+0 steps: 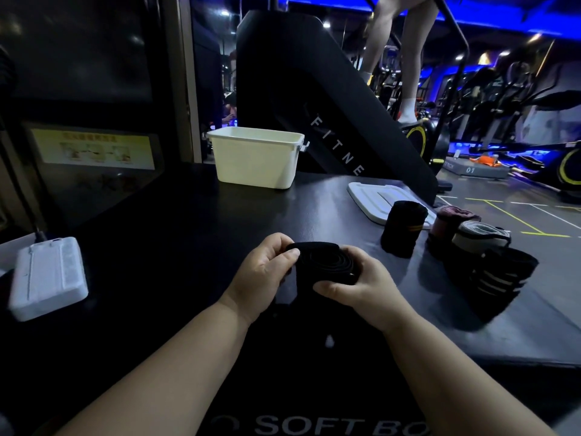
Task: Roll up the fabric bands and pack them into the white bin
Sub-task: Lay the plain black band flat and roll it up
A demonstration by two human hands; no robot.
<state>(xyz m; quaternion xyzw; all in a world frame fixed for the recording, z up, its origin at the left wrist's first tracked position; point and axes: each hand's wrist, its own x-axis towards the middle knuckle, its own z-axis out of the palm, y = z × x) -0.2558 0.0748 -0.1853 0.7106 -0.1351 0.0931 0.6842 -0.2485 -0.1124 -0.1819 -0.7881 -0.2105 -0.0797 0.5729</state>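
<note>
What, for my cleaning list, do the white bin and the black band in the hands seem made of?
White bin: probably moulded plastic, smooth with a slight sheen, with a thick rim and side clip. Black band: seemingly woven stretch fabric, matte; soft coiled layers show where the left hand and right hand grip it.

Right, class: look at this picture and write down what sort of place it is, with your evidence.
Most likely a gym. A person stands on a big black stepping machine lettered FITNE, more exercise machines fill the right under blue lights, and the black box in front reads SOFT BO.
</note>
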